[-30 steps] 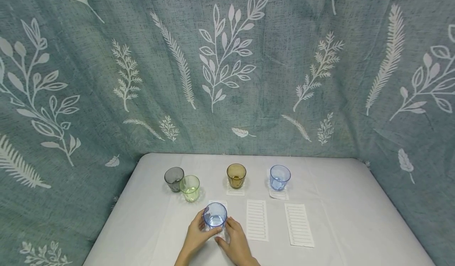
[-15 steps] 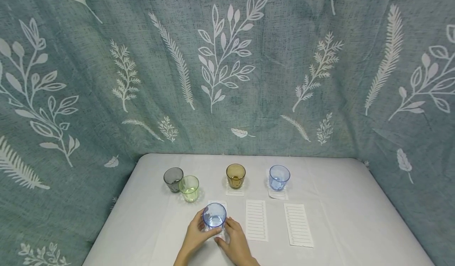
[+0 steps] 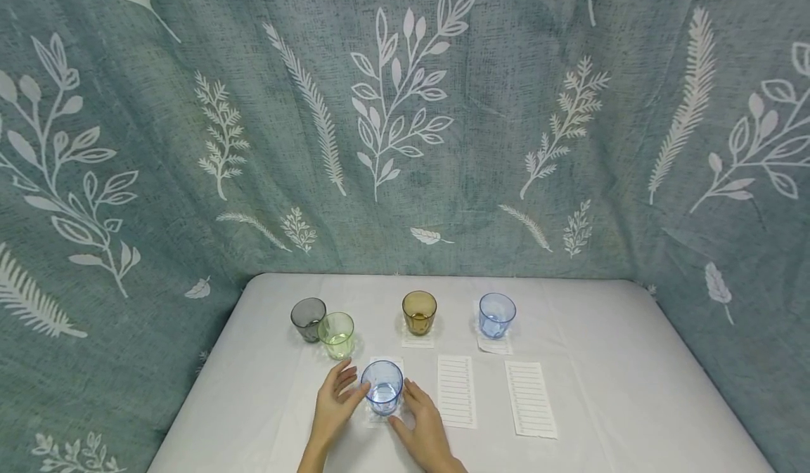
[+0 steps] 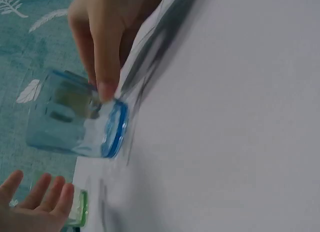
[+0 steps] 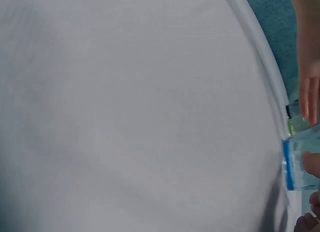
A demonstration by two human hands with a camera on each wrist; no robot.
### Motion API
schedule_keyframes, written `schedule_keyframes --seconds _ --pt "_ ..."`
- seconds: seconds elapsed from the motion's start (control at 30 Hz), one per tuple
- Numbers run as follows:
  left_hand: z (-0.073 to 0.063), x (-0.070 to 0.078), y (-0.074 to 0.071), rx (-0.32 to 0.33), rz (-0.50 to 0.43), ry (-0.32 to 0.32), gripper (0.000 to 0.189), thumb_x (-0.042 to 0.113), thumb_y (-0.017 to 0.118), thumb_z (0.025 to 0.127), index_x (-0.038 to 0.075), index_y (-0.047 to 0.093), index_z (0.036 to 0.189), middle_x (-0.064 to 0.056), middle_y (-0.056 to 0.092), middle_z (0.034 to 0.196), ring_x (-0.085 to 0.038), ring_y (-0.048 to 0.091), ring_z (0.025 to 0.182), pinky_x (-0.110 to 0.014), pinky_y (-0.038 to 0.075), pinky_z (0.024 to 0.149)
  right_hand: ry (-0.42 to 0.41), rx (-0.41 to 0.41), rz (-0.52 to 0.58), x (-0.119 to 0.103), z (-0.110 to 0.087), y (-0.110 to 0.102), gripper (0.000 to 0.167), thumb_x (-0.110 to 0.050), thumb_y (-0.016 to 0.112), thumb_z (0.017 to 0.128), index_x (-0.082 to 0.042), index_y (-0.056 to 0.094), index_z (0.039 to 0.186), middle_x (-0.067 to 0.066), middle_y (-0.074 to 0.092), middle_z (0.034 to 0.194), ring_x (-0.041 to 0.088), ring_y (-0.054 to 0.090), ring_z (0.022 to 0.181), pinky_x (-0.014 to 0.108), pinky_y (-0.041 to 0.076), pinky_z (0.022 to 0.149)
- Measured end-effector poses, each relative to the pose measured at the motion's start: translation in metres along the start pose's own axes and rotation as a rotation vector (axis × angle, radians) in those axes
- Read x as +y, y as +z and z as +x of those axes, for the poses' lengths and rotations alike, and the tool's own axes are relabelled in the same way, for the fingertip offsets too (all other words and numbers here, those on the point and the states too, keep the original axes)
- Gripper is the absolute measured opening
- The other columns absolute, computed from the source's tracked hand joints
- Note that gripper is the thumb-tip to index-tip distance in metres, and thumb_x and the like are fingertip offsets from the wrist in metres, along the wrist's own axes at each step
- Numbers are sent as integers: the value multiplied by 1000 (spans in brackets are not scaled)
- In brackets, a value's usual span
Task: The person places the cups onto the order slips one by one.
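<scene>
A clear blue glass tumbler (image 3: 382,387) stands upright on a lined paper strip near the front of the table. My left hand (image 3: 333,399) is off to its left, fingers spread and apart from the glass. At the tumbler's right side is my right hand (image 3: 425,425), its fingers fairly straight beside the wall and the thumb low near the base. In the left wrist view the right thumb (image 4: 106,67) overlaps the tumbler (image 4: 75,114), while the left fingers (image 4: 42,197) are outstretched. The right wrist view catches only part of the tumbler (image 5: 295,177) at its edge.
Behind the left hand stand a green tumbler (image 3: 337,335) and a grey one (image 3: 309,319). An amber tumbler (image 3: 420,312) and another blue tumbler (image 3: 497,315) stand on paper strips farther back. Two lined strips, one nearer (image 3: 455,392) and one farther right (image 3: 531,399), lie flat.
My left hand has let go of the blue tumbler and drawn back left with fingers spreading. The right fingers have straightened a little, the thumb easing away; the tumbler stays in place.
</scene>
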State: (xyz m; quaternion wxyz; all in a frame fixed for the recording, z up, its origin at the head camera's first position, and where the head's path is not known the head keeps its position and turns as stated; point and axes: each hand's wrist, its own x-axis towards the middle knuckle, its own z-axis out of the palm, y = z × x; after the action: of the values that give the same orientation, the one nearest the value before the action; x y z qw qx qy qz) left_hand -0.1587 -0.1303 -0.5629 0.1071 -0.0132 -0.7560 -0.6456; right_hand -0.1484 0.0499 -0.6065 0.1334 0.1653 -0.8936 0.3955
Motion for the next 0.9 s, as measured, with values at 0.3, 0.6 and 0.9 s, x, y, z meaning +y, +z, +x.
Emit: schedule_keyframes --seconds 0.3,0.6,0.9 --pt "21 6 -28 323 67 70 35 -2 68 83 -12 56 114 -27 63 99 -8 58 79 -16 51 64 -23 98 -19 8 0 -38 49 -15 79 73 14 62 109 23 58 124 39 54 114 52 45 93" --pt "54 6 -55 487 165 57 59 10 77 77 -7 49 127 -25 55 113 -34 54 100 -22 48 74 74 43 -81 34 -16 -79 62 -21 79 73 15 56 118 27 54 127 44 52 115 55 44 94" --pt "84 -2 -69 364 115 -70 82 13 77 77 -3 30 143 -29 34 140 -44 32 129 -58 38 99 199 -94 -81 51 -33 -88 73 -29 79 73 16 51 123 29 49 131 46 48 119 55 41 97"
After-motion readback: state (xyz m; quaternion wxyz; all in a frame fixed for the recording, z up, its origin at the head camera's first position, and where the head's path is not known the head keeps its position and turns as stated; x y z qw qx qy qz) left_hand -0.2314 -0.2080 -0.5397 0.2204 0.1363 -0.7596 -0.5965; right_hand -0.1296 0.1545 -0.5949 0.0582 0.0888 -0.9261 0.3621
